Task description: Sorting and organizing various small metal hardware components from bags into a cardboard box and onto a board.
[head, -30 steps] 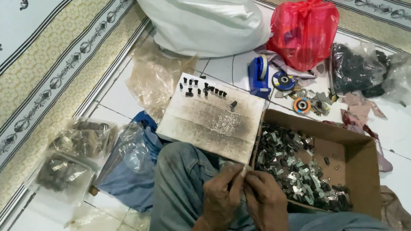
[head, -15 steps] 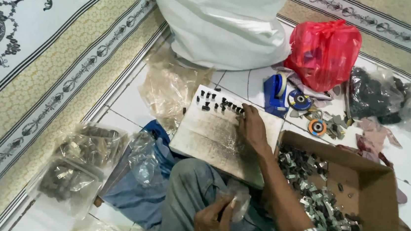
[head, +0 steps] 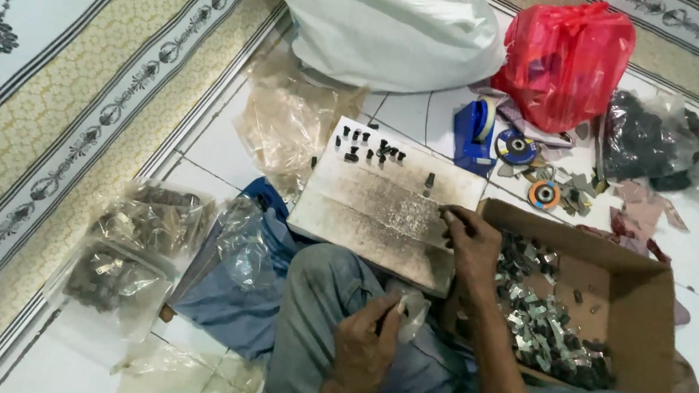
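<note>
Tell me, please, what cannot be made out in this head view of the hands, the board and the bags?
- Left hand: it pinches a small clear bag; the contents are too small to tell.
- Right hand: its fingertips at the board edge hide whatever they grip.
- Small dark parts on the board: too small to identify.
- White sack: cut off by the top edge.
- Red bag: opaque, contents hidden.
- Box: metal pieces blurred.

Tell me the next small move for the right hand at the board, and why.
Probably draw the right hand back to the box for another metal piece: its fingers rest at the board edge, small dark parts already stand there, and the box holds many more.
</note>
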